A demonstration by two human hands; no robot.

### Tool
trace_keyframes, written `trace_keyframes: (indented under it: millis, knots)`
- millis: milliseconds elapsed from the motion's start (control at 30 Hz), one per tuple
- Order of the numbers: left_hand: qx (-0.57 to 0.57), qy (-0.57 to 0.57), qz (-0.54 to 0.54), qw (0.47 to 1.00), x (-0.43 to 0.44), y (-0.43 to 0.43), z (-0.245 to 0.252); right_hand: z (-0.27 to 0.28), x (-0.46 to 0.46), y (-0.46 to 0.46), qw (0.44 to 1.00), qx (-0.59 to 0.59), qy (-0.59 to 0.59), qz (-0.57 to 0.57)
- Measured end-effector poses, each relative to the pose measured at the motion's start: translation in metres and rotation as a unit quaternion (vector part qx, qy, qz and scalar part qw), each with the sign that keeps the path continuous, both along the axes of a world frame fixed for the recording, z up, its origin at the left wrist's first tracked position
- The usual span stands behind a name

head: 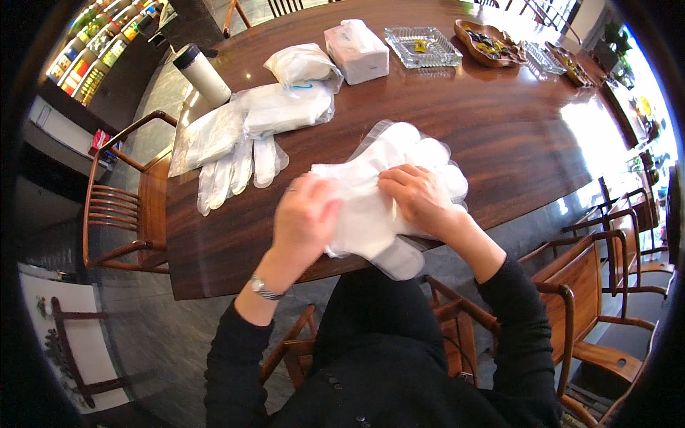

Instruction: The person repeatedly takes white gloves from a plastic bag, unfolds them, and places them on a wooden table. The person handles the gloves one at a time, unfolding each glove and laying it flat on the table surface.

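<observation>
A stack of thin white disposable plastic gloves (364,219) lies on the wooden table before me, its finger ends fanned to the right and one thumb part hanging over the near edge. My right hand (415,192) rests on the stack with its fingertips bent against the upper sheets. At the stack's left edge is my left hand (307,214), blurred, with its fingers curled. Whether the left fingers pinch a glove cannot be made out. Further left, more loose plastic gloves (235,176) stick out from under clear bags of white gloves (286,109).
The dark wooden table (257,235) ends just before my body. Along its far side are a white tumbler (203,75), a tissue pack (357,52), a glass ashtray (423,47) and a wooden tray of wrapped sweets (489,43). Wooden chairs (575,278) stand around it.
</observation>
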State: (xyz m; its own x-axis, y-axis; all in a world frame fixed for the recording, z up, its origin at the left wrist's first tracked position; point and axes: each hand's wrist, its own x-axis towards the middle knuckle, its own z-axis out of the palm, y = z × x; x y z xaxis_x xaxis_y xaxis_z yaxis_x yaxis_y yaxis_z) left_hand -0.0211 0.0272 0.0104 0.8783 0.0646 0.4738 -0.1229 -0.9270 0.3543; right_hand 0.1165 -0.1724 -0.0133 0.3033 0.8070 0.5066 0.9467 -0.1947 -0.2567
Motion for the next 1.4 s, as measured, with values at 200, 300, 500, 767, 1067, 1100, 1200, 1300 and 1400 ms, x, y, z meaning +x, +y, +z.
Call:
trace_keyframes:
  millis: [200, 300, 500, 767, 1067, 1100, 1200, 1300, 1400]
  knots:
    - [0.224, -0.016, -0.036, 0.974, 0.022, -0.028, -0.013, 0.01, -0.003, 0.001, 0.999, -0.025, -0.038, -0.014]
    - [0.214, -0.026, -0.05, 0.975, 0.016, -0.026, -0.014, 0.013, -0.013, -0.002, 0.999, 0.012, -0.041, 0.0]
    - [0.191, -0.024, -0.112, 0.975, 0.001, -0.023, -0.013, 0.01, -0.023, -0.014, 0.993, -0.056, -0.102, -0.003]
    - [0.164, 0.0, -0.136, 0.977, -0.012, -0.027, -0.014, 0.034, -0.037, -0.064, 0.988, -0.09, -0.051, -0.113]
    - [0.118, 0.017, -0.115, 0.986, -0.014, -0.023, -0.017, 0.014, -0.048, -0.023, 0.999, -0.033, -0.031, 0.014]
    - [0.106, 0.014, -0.102, 0.989, -0.014, -0.019, -0.016, 0.013, -0.048, -0.024, 0.999, -0.039, -0.035, 0.013]
    - [0.098, 0.072, 0.033, 0.992, -0.018, 0.003, -0.006, 0.009, -0.049, -0.025, 0.999, -0.026, -0.044, 0.005]
    - [0.107, -0.036, 0.065, 0.992, -0.021, 0.015, 0.007, 0.008, -0.051, -0.025, 0.999, -0.018, -0.048, -0.003]
    - [0.059, -0.039, -0.058, 0.996, -0.023, -0.003, 0.01, 0.009, -0.053, -0.023, 0.999, -0.019, -0.037, -0.01]
